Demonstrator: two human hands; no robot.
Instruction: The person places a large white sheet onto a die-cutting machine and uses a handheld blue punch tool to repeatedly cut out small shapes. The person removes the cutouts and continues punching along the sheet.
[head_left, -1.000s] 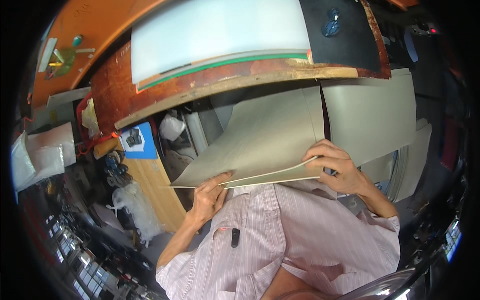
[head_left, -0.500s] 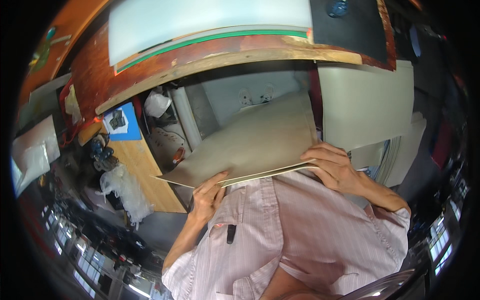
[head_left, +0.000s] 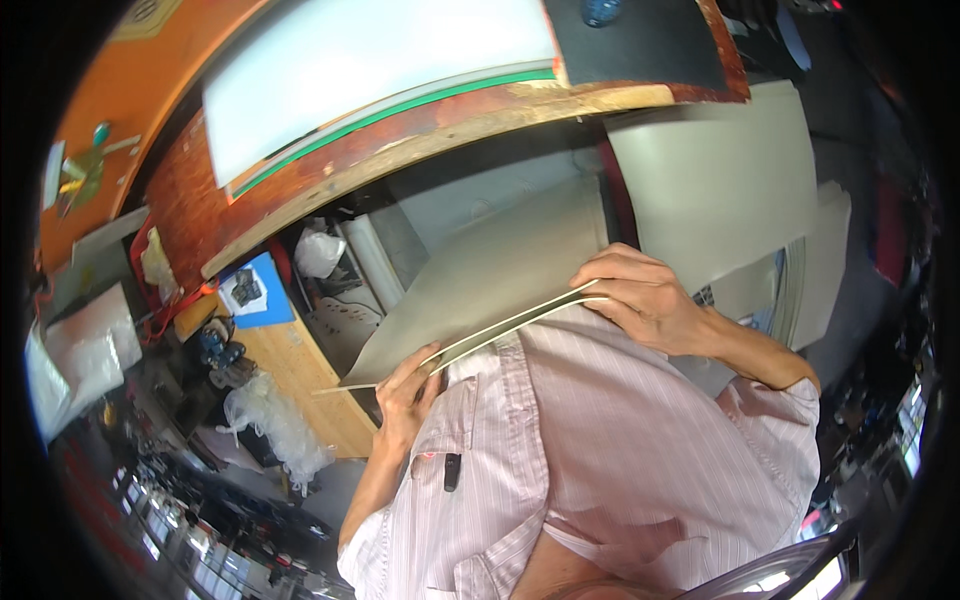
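One worn red-brown tabletop (head_left: 190, 205) crosses the upper frame on a slant. Striped shirt (head_left: 640, 430) fills the lower middle. Between them, mid-frame: grey-beige sheets (head_left: 490, 270), broad, sloping from the body toward the dark space under the tabletop's front edge. Two pale edges along the near side; separate sheets or one folded over, cannot tell. Similar stack (head_left: 720, 190) at right of frame, just beyond the right hand.

Hands: both gripping. Left hand (head_left: 405, 405), left of centre, pinches the near edge, fingertips on top. Right hand (head_left: 650, 305), right of centre, grips the other end, fingers curled at the edges; thumb placement unclear. Between the hands the edges stand slightly apart, a narrow slot.

Handling, as judged: material this wide probably bows, so wide-set grips and even tension suit it. Light pressure; hard pinching may crease the face. Best to hold the slot even end to end, lest layers skew. Left tip overlaps the pale wood board (head_left: 300, 370) in view; allow clearance against snagging.
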